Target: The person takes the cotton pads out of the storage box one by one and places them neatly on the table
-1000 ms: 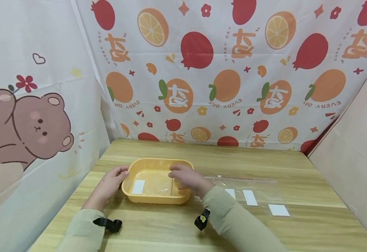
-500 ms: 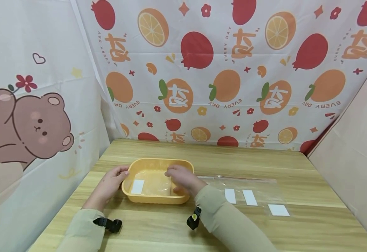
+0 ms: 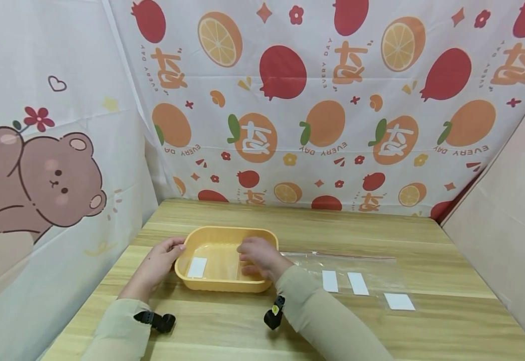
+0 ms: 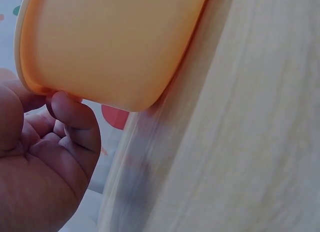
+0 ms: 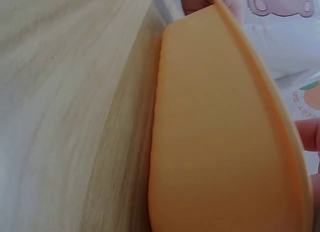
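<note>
A yellow plastic tray [image 3: 219, 286] with rounded corners stands on the table. My left hand [image 3: 156, 263] holds its left end, thumb at the rim; in the left wrist view the fingers bend against the tray wall. Inside the tray lies a clear plastic bag [image 3: 224, 265] with a white label [image 3: 197, 267] near its left end. My right hand [image 3: 262, 256] reaches over the right end into the tray, fingers spread apart beside the bag's right edge. Most of that hand is behind the tray wall in the right wrist view, so its fingertips are hidden.
To the right, clear zip bags [image 3: 377, 273] lie flat and overlapping on the wooden table [image 3: 226, 326], showing white labels [image 3: 357, 284] and a red zip line. Printed cloths [image 3: 325, 165] hang behind and at the left.
My right hand has shifted left and slightly further into the tray. The bag's right edge line there lies a little further left and looks fainter. The left hand has stayed on the rim.
</note>
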A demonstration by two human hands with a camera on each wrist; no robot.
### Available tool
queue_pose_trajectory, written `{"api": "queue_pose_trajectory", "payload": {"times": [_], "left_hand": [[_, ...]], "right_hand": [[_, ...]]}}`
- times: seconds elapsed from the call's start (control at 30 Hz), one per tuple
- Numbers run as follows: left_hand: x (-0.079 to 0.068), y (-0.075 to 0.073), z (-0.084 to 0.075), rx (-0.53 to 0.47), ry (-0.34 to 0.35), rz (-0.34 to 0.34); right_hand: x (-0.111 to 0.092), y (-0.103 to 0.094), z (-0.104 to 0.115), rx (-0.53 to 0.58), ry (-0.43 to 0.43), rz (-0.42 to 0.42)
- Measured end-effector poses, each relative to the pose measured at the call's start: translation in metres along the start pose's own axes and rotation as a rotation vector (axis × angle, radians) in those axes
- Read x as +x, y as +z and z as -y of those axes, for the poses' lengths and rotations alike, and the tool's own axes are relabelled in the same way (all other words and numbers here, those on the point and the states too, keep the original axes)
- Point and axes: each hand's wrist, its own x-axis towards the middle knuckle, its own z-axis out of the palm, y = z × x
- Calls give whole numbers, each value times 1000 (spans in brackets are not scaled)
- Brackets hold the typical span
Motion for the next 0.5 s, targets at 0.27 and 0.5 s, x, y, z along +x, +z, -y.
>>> {"api": "queue_pose_trajectory", "payload": {"times": [0.27,0.5], "left_hand": [[-1,1,0,-4,2,2],[-1,2,0,-9,0,5]], "right_hand": [[7,4,-5,-170,18,32],[5,10,-6,-389,-24,104]]}}
